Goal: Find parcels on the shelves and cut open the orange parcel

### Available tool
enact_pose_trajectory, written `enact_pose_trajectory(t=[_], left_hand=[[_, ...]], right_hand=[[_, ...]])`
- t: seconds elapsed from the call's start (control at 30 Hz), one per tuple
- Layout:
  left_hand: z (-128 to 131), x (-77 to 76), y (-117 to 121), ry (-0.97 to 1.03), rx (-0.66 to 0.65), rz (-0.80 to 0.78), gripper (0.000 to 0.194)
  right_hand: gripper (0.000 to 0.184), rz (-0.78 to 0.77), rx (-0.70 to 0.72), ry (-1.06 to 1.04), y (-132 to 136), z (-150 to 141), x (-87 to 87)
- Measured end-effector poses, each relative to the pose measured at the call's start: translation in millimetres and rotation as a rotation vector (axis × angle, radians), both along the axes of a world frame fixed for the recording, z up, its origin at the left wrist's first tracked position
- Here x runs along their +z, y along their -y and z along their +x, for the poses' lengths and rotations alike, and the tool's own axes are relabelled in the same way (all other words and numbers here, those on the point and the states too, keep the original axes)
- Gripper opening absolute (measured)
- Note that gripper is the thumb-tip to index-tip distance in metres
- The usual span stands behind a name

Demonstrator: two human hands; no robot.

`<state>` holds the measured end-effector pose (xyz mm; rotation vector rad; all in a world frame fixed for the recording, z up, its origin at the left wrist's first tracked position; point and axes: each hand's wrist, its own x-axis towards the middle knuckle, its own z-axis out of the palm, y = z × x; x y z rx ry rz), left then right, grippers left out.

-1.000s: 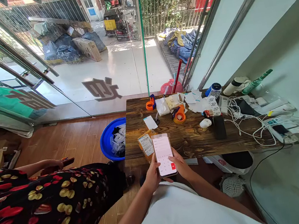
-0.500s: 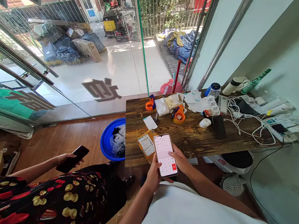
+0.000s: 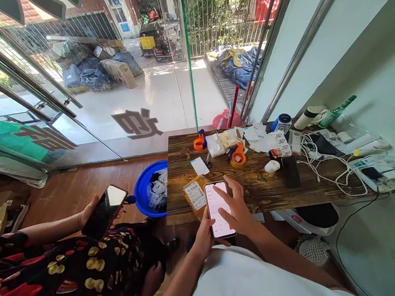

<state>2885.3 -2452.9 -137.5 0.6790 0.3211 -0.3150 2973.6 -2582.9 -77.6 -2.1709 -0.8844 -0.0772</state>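
Observation:
My left hand [image 3: 205,234] is closed around the lower left side of a smartphone [image 3: 216,222] with a lit white and pink screen. My right hand [image 3: 239,207] hovers over that screen with its fingers spread, the index fingertip at the upper part of the display. Whether it touches the glass I cannot tell. Just beyond the phone, a yellow-orange package [image 3: 194,194] with a white printed label lies at the table's front left.
The wooden table [image 3: 259,193] carries tape dispensers [image 3: 238,156], scissors [image 3: 207,160], papers and tangled white cables [image 3: 314,160]. A blue basin [image 3: 142,203] of scraps stands left. Beside me, another person's hand [image 3: 90,211] holds a dark phone [image 3: 100,219]. Glass doors stand ahead.
My right hand has left the phone's edge and spread its fingers over the upper screen. The other person's phone has moved slightly right and tilted up, and their second hand now shows.

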Motion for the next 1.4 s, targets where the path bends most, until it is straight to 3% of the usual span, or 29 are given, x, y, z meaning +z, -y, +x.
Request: enact_pose_trajectory(t=[0.17,0.33,0.47,1.13,1.4], left_hand=[[-3,2.8,0,0.013,-0.034,0.010,0.082],[-3,11.7,0,0.013,-0.036,0.016,0.078],[-3,10.2,0,0.004,-0.015,0.005,0.079],[-1,16.8,1,-0.046,-0.006,0.042,0.082],[1,9.4,-1,-0.011,-0.003,0.023,0.080]], right_hand=[[0.049,-0.093,0.013,0.079,-6,5,6.6],[0.060,0.067,-0.012,-0.027,-5,4,2.9],[0.054,0.171,-0.060,-0.110,-3,1,-1.3],[0.049,0.218,-0.082,-0.122,3,-2,-10.7],[0.049,0.232,-0.104,-0.150,4,-3,-14.7]])
